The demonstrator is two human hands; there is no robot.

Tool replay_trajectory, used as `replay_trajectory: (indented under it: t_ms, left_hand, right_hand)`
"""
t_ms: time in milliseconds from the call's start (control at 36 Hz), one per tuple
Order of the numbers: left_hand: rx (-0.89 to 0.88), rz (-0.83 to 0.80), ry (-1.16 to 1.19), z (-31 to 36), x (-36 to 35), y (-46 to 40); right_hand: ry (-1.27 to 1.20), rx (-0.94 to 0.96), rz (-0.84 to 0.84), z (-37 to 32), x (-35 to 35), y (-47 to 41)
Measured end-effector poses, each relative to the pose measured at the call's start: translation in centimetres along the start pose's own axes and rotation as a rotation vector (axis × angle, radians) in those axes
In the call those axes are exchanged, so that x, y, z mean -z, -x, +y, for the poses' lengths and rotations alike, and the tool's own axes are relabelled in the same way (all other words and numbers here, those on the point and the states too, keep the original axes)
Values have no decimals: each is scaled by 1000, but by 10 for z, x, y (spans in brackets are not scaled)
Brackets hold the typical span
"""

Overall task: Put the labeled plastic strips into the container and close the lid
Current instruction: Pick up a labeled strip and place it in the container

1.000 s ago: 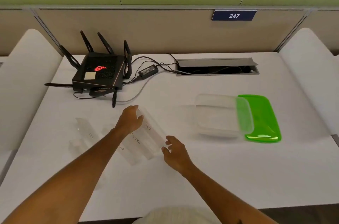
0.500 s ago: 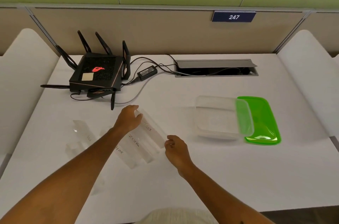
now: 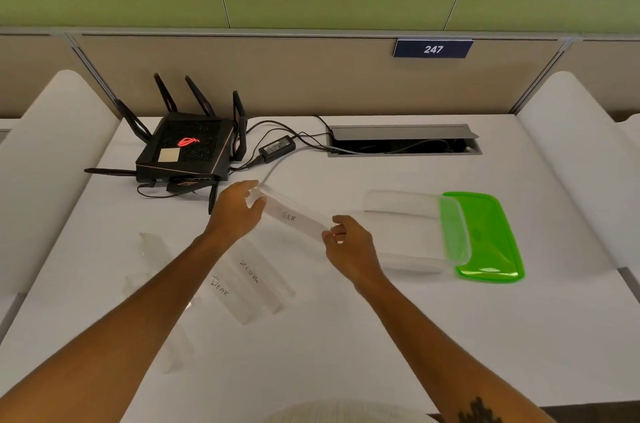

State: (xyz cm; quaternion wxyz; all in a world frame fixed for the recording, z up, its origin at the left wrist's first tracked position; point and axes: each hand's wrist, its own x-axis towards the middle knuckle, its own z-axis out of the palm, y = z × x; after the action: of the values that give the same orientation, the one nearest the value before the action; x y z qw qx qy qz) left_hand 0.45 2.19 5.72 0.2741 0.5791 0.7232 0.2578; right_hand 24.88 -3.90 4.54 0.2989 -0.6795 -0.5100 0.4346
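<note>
clear flat plastic strips lettered DEAR and ZEBRA lie on white surface, near left | my left grip and right grip pinch opposite ends of clear TIGER strip | right: clear open plastic container overlapping green lid

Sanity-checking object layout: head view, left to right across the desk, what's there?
Router → left hand → strip marked TIGER held by both hands → right hand → clear container → green lid.
</note>
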Motion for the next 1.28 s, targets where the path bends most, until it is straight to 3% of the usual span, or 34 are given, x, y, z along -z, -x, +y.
replay_trajectory:
  t_ms: [139, 417, 806, 1278]
  left_hand:
    - [-93, 38, 46, 32, -4, 10]
    - [-192, -51, 134, 100, -56, 34]
    - [-21, -299, 286, 155, -125, 58]
    - [140, -443, 277, 159, -161, 45]
  right_hand:
    - [32, 72, 99, -4, 41, -14]
    - [117, 78, 273, 20, 127, -30]
    - [59, -23, 346, 66, 211, -47]
    - [63, -37, 247, 101, 228, -73]
